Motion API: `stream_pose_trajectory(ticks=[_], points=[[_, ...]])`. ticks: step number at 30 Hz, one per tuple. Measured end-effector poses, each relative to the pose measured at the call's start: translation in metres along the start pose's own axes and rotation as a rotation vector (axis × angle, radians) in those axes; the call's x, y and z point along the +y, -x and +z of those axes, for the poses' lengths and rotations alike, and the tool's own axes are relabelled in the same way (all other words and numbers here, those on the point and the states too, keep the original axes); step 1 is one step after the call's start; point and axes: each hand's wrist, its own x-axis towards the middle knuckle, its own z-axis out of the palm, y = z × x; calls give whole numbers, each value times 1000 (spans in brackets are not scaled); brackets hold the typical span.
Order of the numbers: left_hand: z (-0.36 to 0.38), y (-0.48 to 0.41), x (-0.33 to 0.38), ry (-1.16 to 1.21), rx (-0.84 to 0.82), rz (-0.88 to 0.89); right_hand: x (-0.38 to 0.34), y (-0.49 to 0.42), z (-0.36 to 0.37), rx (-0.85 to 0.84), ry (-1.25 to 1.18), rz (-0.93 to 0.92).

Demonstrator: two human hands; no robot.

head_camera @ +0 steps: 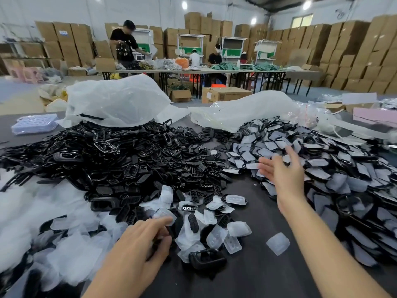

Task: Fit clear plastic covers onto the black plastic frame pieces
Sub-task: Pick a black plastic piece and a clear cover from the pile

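On the dark table (257,272), the left hand (139,237) curls its fingers into loose clear covers (217,235) just below the heap of black frame pieces (129,164); whether it pinches one cannot be told. The right hand (281,171) hovers, fingers spread, over the pile of covered pieces (335,168).

a warehouse-style assembly workshop: stacked cardboard boxes (64,39) line the walls, workers (123,39) stand and sit at long folding tables (214,71), and the near dark worktable (257,265) carries bulk heaps of black plastic frame pieces (129,164) and clear plastic covers (217,236).
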Motion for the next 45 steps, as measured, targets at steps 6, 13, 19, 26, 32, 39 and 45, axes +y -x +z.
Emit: stream_pose_trajectory(ticks=[6,13,19,26,32,39,45], points=[[10,-4,-19,-369,-15,40,32,83,67,-502,557,-200],[4,-13,-37,-453,60,-10,75,121,87,-706,1076,-458],[4,-11,-40,-379,108,3,66,117,77,-695,883,-506],[6,-9,-44,-85,95,-167,39,143,35,-885,1010,-822],[-4,-7,-31,94,294,-197,50,154,20,-933,1118,-998],[-13,-7,-18,585,353,-340,49,147,23,-779,889,-663],[-14,-9,-18,691,278,-397,32,131,46,-695,197,-12]])
